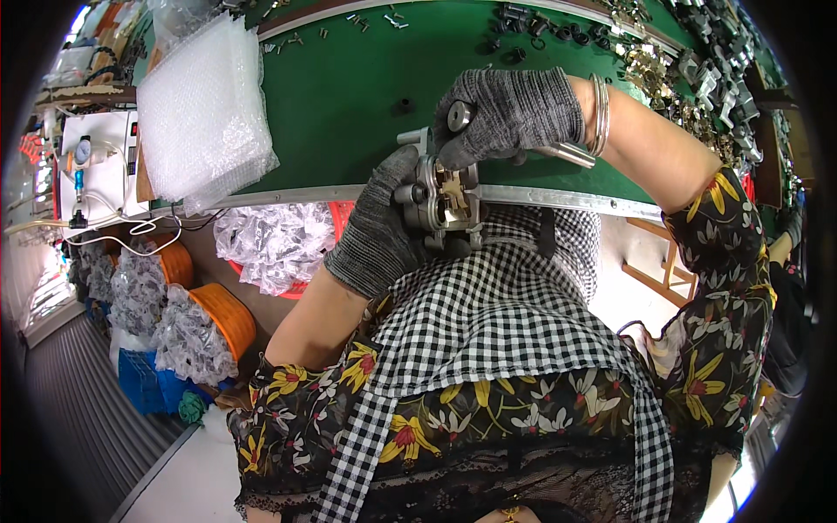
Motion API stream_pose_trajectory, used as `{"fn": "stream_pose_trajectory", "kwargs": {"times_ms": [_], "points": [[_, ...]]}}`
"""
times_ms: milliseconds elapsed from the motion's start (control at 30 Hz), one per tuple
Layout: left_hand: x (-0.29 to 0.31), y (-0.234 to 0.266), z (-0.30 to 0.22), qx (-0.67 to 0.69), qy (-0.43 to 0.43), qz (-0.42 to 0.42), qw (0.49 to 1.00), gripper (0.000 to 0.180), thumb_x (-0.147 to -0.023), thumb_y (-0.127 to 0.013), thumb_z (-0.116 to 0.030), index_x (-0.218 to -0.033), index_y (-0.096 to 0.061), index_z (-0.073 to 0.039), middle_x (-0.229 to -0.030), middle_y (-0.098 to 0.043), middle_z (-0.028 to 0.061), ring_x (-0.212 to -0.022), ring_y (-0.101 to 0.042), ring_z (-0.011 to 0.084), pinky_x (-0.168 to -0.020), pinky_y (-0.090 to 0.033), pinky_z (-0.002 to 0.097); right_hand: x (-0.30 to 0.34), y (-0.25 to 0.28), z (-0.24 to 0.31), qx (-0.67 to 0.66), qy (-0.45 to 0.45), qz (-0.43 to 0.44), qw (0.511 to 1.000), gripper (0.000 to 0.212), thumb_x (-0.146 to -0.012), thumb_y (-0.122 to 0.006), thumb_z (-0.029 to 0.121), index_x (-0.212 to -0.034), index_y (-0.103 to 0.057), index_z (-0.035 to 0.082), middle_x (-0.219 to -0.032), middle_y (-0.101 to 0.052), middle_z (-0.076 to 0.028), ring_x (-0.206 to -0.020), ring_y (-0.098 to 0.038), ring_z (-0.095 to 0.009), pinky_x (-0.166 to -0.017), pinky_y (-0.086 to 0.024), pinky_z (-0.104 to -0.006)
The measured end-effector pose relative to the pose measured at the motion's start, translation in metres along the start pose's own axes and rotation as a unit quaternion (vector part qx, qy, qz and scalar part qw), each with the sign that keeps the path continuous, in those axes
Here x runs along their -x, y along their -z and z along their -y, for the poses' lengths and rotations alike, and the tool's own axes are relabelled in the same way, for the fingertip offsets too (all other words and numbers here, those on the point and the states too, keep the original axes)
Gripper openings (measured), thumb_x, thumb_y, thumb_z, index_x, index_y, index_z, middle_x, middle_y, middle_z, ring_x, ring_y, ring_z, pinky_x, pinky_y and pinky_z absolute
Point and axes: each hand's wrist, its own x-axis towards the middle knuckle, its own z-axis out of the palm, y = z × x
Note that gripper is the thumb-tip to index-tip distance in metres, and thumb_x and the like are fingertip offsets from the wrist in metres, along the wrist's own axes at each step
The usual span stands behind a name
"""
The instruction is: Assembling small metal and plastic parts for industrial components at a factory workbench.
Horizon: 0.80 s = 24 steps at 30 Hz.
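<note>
1. Metal assembly held at the near edge of the green desk, above the lap.
2. Left hand: fingers wrapped round its left side.
3. Right hand: fingers clamped over its top, beside a silver cylinder.
4. Judgement: fitting mid-way; loose metal parts remain unassembled.

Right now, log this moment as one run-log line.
left hand: grey knit glove, grips silver metal hinge-like assembly | right hand: gloved, presses on top | place: metal-trimmed edge of green-topped table | nearby: bubble-wrap stack
</note>
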Motion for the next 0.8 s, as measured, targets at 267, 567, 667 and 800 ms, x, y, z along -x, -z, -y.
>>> {"fn": "stream_pose_trajectory", "kwargs": {"times_ms": [267, 567, 667, 800], "points": [[0.0, -0.006, -0.001, -0.011, -0.001, -0.021, 1.0, 0.05, -0.086, -0.054, -0.048, -0.11, -0.055, -0.004, -0.096, -0.064, 0.017, -0.078, -0.067, 0.0299, -0.064, -0.058, 0.0477, 0.004, -0.002, 0.009, 0.033, -0.021, -0.009, 0.999, 0.029, -0.084, -0.064, 0.009, -0.112, -0.062, 0.002, -0.101, -0.066, -0.011, -0.077, -0.063, -0.017, -0.066, -0.053, -0.027], [0.0, 0.004, -0.006, -0.042, 0.005, -0.018, 0.999, 0.049, -0.086, -0.054, -0.048, -0.11, -0.055, -0.005, -0.094, -0.065, 0.0158, -0.078, -0.067, 0.0291, -0.061, -0.059, 0.045, -0.008, -0.01, -0.005, 0.19, 0.076, -0.038, 0.978, 0.021, -0.08, -0.065, 0.007, -0.1, -0.065, 0.0, -0.091, -0.066, -0.013, -0.081, -0.063, -0.021, -0.075, -0.052, -0.0299], [-0.004, 0.013, -0.004, -0.042, -0.013, -0.045, 0.998, 0.048, -0.086, -0.054, -0.048, -0.109, -0.056, -0.006, -0.095, -0.065, 0.0151, -0.077, -0.067, 0.0288, -0.06, -0.059, 0.0455, -0.01, -0.011, -0.004, 0.241, 0.099, -0.023, 0.965, 0.021, -0.081, -0.064, 0.007, -0.101, -0.065, 0.0, -0.093, -0.066, -0.013, -0.082, -0.063, -0.021, -0.075, -0.052, -0.0301], [0.004, 0.001, -0.011, -0.048, -0.014, -0.121, 0.991, 0.047, -0.087, -0.053, -0.047, -0.11, -0.056, -0.006, -0.097, -0.065, 0.0157, -0.077, -0.067, 0.0287, -0.061, -0.059, 0.0492, -0.006, -0.014, -0.007, 0.212, 0.195, -0.068, 0.955, 0.017, -0.08, -0.063, 0.013, -0.091, -0.066, 0.0, -0.08, -0.065, -0.013, -0.07, -0.061, -0.021, -0.066, -0.05, -0.0314]]}}
